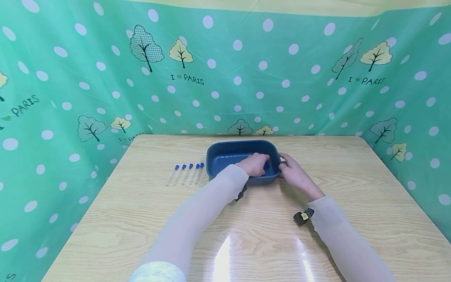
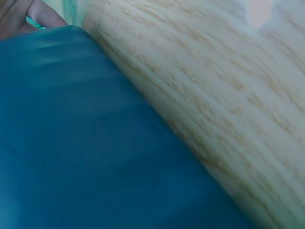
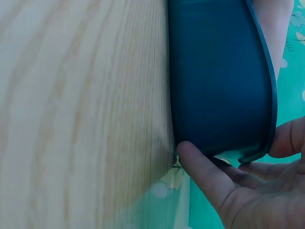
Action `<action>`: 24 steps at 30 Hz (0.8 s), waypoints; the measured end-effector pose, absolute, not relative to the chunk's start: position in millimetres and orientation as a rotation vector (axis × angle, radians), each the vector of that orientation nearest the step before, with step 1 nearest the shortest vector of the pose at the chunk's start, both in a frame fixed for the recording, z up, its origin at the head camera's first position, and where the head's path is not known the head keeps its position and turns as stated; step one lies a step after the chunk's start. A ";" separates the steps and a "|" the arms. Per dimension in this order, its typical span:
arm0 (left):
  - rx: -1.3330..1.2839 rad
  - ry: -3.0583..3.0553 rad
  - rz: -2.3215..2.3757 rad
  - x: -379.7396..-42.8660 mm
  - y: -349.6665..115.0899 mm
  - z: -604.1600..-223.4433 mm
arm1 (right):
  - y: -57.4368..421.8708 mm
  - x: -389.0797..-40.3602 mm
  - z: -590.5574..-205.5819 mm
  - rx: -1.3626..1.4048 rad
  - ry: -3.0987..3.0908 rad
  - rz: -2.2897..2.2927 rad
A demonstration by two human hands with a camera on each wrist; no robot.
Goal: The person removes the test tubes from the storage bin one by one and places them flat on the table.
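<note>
A dark blue rectangular plastic bin (image 1: 225, 145) stands toward the back of the table. My left hand (image 1: 254, 164) reaches down inside its right half, fingers curled about a blue-capped tube, of which a bit of the cap (image 1: 266, 166) shows; the rest is hidden by the hand and the bin. In the left wrist view the bin's outer wall (image 2: 95, 124) covers that hand. My right hand (image 1: 294, 174) grips the bin's right end, thumb at the rim and fingers against the outside, as the right wrist view shows around the wall (image 3: 219, 81).
Several clear test tubes (image 1: 187, 174) with blue caps lie side by side on the wooden table (image 1: 148, 219), just left of the bin. A green dotted cloth (image 1: 246, 94) hangs behind and at both sides of the table.
</note>
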State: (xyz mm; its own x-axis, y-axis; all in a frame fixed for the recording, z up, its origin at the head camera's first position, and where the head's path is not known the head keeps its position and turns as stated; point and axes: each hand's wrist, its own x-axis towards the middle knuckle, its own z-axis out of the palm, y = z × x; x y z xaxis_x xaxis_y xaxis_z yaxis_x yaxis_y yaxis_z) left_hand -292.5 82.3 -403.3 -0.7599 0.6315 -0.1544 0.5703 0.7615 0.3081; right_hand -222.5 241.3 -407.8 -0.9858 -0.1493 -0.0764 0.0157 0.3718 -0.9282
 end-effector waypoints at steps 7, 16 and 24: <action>0.931 2.722 0.347 -292.9 76.1 -399.3 | 241.3 -221.5 -407.0 -0.121 2.472 -1.683; 0.950 2.715 0.333 -288.7 67.1 -391.4 | 240.3 -221.8 -407.9 -0.100 2.485 -1.676; 0.988 2.733 0.332 -285.1 59.0 -384.8 | 241.2 -222.0 -407.7 -0.102 2.478 -1.671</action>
